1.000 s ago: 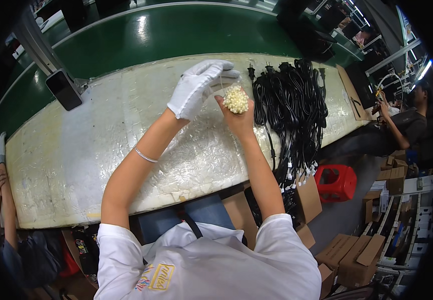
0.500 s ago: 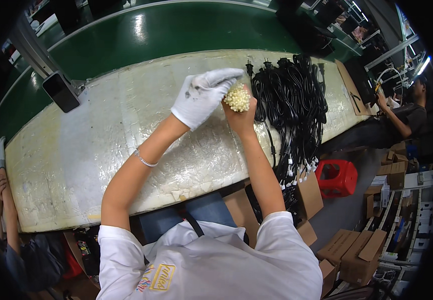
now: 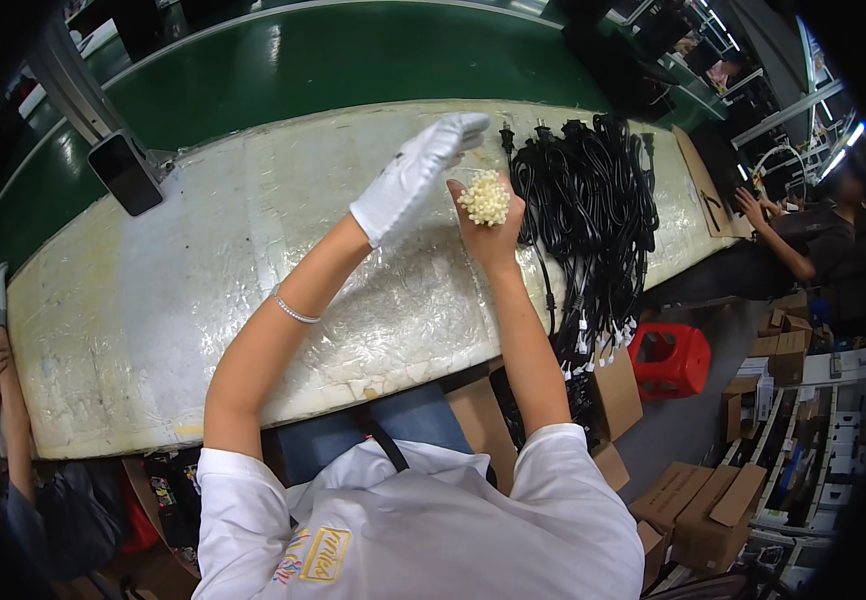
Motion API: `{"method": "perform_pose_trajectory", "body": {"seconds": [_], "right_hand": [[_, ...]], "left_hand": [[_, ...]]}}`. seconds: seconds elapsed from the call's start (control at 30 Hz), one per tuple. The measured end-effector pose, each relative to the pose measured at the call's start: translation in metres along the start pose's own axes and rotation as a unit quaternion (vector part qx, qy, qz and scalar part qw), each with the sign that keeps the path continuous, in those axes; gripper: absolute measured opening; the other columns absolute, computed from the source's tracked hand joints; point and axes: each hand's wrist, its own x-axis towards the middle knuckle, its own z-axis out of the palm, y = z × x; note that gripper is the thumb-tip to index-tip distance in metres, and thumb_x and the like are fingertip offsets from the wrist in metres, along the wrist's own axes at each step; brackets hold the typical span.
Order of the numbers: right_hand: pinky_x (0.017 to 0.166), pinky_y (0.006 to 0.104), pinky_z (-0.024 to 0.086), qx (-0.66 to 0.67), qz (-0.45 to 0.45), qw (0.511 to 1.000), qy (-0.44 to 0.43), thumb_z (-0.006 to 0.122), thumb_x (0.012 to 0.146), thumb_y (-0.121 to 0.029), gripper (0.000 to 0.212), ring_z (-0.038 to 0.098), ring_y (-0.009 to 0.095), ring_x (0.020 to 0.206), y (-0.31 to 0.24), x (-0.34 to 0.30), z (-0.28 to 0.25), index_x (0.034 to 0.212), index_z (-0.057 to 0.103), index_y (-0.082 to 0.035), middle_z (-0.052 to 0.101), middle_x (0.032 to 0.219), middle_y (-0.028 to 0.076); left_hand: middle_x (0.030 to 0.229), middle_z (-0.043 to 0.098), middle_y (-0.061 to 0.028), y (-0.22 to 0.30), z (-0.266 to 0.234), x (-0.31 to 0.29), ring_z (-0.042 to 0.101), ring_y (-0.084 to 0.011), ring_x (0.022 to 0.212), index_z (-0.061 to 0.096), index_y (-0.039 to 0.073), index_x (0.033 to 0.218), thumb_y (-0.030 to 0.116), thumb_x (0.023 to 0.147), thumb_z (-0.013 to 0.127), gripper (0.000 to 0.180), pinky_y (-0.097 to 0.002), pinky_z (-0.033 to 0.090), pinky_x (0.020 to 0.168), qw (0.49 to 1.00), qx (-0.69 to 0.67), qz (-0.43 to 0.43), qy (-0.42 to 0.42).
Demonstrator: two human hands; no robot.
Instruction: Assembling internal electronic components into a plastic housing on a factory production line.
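Note:
My right hand (image 3: 495, 230), bare, is closed round a bundle of cream-coloured pieces (image 3: 484, 199). Only the clustered small ends show; the rest is hidden in the fist. Up and to the left of the bundle is my left hand (image 3: 414, 178) in a white glove. Its fingers are stretched out flat, apart from the bundle, with nothing seen in them. Just right of my right hand lies a pile of black power cords (image 3: 588, 190) with plugs at the far end. White connectors (image 3: 583, 345) hang at the cords' near end, over the table's edge.
The table (image 3: 203, 300) has a clear plastic covering. A dark boxy device (image 3: 125, 172) stands at its far left. A red stool (image 3: 671, 360) and cardboard boxes (image 3: 708, 515) are at the right. Co-workers' arms (image 3: 13, 410) show at the left, and another person (image 3: 823, 235) at the right.
My left hand has drawn away from the bundle, its fingers now raised and pointing farther up. My right hand with the bundle has shifted slightly right.

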Motion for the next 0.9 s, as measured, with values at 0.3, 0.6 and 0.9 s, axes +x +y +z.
{"method": "perform_pose_trajectory", "body": {"seconds": [0.3,0.6,0.9], "right_hand": [[0.065,0.0363,0.053,-0.060,-0.077,0.992,-0.078,0.078,0.071,-0.009,0.038,0.070,0.031,0.076,0.014,-0.010,0.003,0.101,0.056,-0.002,0.069,0.081,0.013],[0.065,0.0359,0.052,0.197,0.080,0.977,-0.024,0.074,0.074,-0.018,0.019,0.068,0.025,0.074,0.055,-0.034,0.024,0.084,0.066,-0.004,0.068,0.078,0.010],[0.056,0.0384,0.050,-0.072,-0.167,0.983,0.000,0.073,0.076,-0.016,0.023,0.066,0.030,0.064,0.019,-0.016,0.022,0.090,0.061,-0.002,0.064,0.075,0.012]], "left_hand": [[0.131,0.055,-0.0176,-0.002,0.005,-0.006,0.052,-0.0281,0.124,0.046,0.002,0.138,0.053,0.097,0.043,0.065,-0.0398,0.037,0.110,0.991,0.123,0.053,-0.028],[0.107,0.066,-0.0158,-0.027,0.046,-0.018,0.063,-0.0337,0.100,0.065,0.003,0.103,0.026,0.085,0.063,0.029,-0.0417,0.048,0.093,0.885,0.421,0.161,0.114],[0.130,0.056,-0.0201,0.001,0.033,-0.015,0.057,-0.0310,0.117,0.050,0.006,0.136,0.050,0.097,0.040,0.060,-0.0418,0.041,0.104,0.974,0.190,0.087,0.089]]}}
